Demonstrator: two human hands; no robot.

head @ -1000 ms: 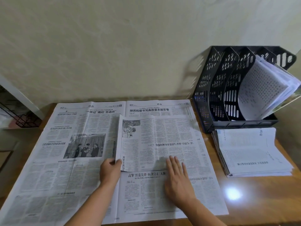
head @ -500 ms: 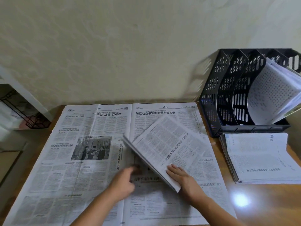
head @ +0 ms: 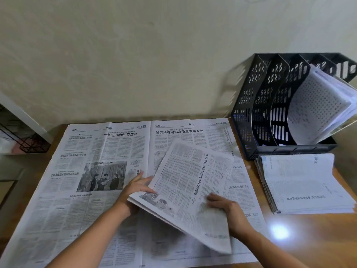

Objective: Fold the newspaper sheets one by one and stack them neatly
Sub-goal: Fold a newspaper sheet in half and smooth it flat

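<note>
A: Quick pass. We see the folded sheet (head: pixel 193 190) lifted and tilted off the open newspaper (head: pixel 92 171), sitting around five o'clock of the spread's centre crease.

B: Grips? We read the left hand (head: pixel 135 188) as grasping the sheet's left folded edge, thumb on top, fingers underneath. The right hand (head: pixel 228 209) is on the sheet's near right part, fingers curled onto the paper; looks like it's holding it, though the underside is hidden from us.

A: Agreed. Both hands on the same sheet, neither one released.

B: Progress? We count a stack of folded sheets (head: pixel 305 182) at three o'clock on the wooden table (head: pixel 309 238), just in front of the black file rack (head: pixel 270 105). So several sheets look done already.

A: We can't count them, edges too fine. The one in hand looks folded; our guess is it goes to that stack next.

B: What's left: at least the open newspaper still lying flat, pages 02 and 03 up. We can't tell how many layers are under it.

A: So mid-task, we'd say. Watch the stack's edges, they're slightly fanned at the left side; neatness still needs a tidy.
</note>
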